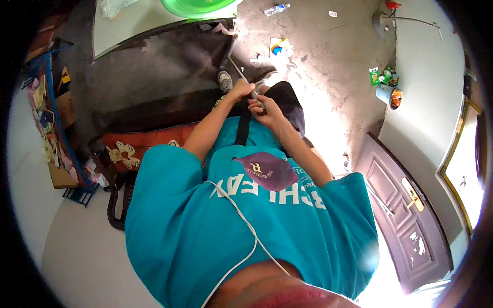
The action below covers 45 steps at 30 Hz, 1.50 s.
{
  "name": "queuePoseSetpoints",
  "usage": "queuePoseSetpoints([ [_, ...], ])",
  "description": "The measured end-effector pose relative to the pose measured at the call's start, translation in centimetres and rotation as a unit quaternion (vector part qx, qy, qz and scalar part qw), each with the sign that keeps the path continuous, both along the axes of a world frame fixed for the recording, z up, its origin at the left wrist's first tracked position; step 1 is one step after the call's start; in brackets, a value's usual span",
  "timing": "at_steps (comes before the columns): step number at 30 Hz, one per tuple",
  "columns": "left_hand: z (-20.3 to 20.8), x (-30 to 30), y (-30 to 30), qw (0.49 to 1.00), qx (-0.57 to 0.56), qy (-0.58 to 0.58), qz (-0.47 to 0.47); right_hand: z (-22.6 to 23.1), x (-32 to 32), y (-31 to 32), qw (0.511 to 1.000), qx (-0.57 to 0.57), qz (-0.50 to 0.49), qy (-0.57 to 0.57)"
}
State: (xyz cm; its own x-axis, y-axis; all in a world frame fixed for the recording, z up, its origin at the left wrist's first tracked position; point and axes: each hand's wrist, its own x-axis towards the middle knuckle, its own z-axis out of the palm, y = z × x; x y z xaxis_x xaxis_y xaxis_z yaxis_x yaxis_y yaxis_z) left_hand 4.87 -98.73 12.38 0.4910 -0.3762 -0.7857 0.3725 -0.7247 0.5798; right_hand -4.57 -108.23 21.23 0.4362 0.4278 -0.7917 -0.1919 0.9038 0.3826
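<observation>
A thin, straight metal rod (238, 67) with a grey grip-like end (254, 95) runs through both my hands in front of my lap. My left hand (241, 89) is closed around it on the upper side. Just below and to the right, my right hand (268, 111) wraps its fingers about the grey end. Beyond the left hand the rod slants up and left toward a dark shape that I cannot make out. Black fabric (290, 105) lies to the right of my hands, and a black strap (242, 131) hangs down over my clothes.
A table (138, 25) with a green basin (197, 6) stands ahead. A plastic bottle (277, 9) and packets lie on the floor. At right are a blue bin (386, 95) and a purple door (405, 210); at left, a cluttered blue-framed rack (54, 113) and an orange patterned cushion (146, 143).
</observation>
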Motion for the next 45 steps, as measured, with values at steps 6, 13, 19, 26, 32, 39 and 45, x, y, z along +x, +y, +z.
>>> queuePoseSetpoints([
  [6,0.6,-1.1,-3.4,0.991,0.005,0.073,0.110,0.0,0.5,-3.7,0.992,-0.074,0.099,0.010],
  [13,0.3,-3.8,-10.3,0.978,0.093,0.018,0.185,-3.0,-0.1,-13.0,0.969,0.086,0.217,-0.082],
  [19,4.1,-6.5,-13.9,0.927,0.043,0.083,0.364,-0.6,-1.1,-16.5,0.927,0.008,0.352,-0.128],
  [26,1.2,-8.9,-12.4,0.890,0.032,0.122,0.438,-2.5,-1.7,-15.7,0.932,0.002,0.355,-0.079],
  [32,-1.3,-12.3,-15.6,0.876,-0.045,0.116,0.467,-4.5,-5.1,-17.6,0.928,-0.122,0.347,-0.064],
  [39,-4.3,-13.6,-18.6,0.898,-0.018,0.117,0.423,-4.8,-6.9,-21.2,0.955,-0.090,0.279,-0.056],
  [45,-4.0,-15.5,-21.9,0.894,-0.039,0.125,0.427,-3.6,-9.2,-24.1,0.940,-0.143,0.301,-0.066],
])
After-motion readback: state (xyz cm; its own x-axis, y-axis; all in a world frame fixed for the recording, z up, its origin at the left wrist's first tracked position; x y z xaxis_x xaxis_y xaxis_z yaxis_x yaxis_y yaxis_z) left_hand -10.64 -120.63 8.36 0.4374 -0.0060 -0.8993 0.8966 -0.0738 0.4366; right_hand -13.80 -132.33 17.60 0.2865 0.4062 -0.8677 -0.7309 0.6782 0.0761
